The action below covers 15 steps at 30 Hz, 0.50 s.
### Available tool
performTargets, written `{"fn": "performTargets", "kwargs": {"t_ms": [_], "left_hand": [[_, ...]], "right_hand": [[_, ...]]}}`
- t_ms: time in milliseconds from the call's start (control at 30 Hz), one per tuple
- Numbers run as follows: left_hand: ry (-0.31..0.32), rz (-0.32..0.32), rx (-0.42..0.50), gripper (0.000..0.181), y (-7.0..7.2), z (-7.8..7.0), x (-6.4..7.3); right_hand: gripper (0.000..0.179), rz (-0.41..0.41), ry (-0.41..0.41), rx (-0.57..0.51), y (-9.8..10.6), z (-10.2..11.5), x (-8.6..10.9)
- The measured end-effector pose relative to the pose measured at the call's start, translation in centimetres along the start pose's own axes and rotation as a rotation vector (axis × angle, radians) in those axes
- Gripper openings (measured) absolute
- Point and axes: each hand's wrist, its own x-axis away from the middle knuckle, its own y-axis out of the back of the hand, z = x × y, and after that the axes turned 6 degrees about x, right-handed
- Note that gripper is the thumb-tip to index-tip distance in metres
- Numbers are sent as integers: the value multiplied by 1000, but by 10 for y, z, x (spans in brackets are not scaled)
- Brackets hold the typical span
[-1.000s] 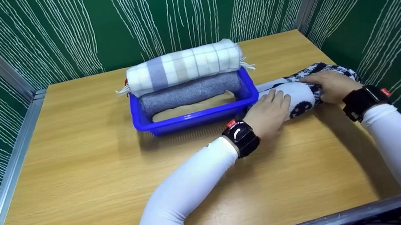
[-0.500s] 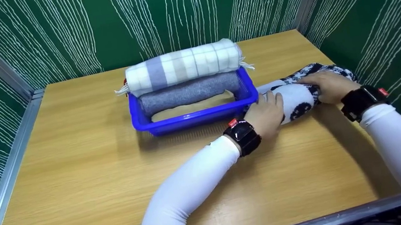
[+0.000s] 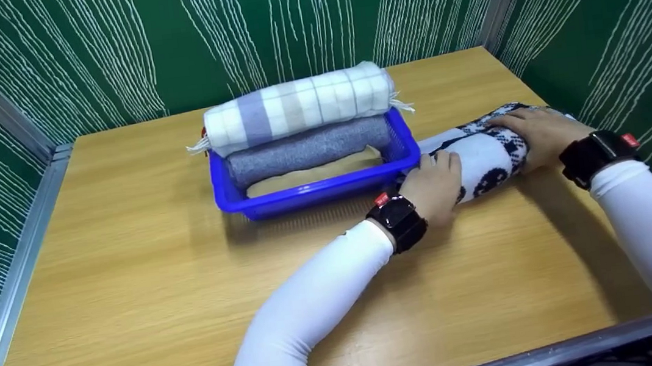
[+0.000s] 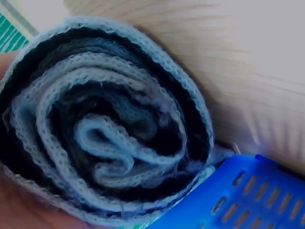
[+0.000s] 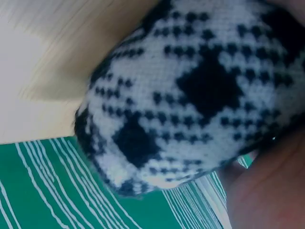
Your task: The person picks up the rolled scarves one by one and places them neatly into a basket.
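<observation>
A rolled black-and-white knitted scarf [image 3: 485,155] lies slantwise on the table, right of the blue basket. My left hand [image 3: 434,186] grips its near-left end, close beside the basket's corner. Seen from the left wrist, that end of the scarf [image 4: 109,138] shows its spiral layers, with the blue basket [image 4: 243,200] right beside it. My right hand [image 3: 547,133] holds the far-right end, fingers over the top. In the right wrist view the patterned scarf [image 5: 181,95] fills the middle, and part of my right hand [image 5: 267,186] is at lower right.
The blue plastic basket [image 3: 308,190] holds a grey rolled cloth [image 3: 310,148] and a tan rolled cloth [image 3: 319,174]. A plaid rolled scarf [image 3: 299,109] with fringes lies along its back rim. Green walls [image 3: 193,38] with white lines enclose the wooden table [image 3: 158,276].
My left hand has slid slightly left along the scarf, and its fingers now curl over the end. My right hand has shifted slightly on the far end. Basket and contents stay put.
</observation>
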Motion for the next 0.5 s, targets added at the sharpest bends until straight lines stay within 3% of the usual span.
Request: {"fn": "performTargets", "kwargs": {"t_ms": [200, 367, 500], "left_hand": [[25, 57, 123, 100, -5, 3, -4], [89, 111, 223, 113, -4, 6, -4], [102, 119, 255, 120, -6, 6, -1]], "right_hand": [[118, 31, -17, 11, -2, -4, -3], [105, 25, -26, 26, -1, -3, -7], [97, 29, -38, -8, 0, -1, -8]]}}
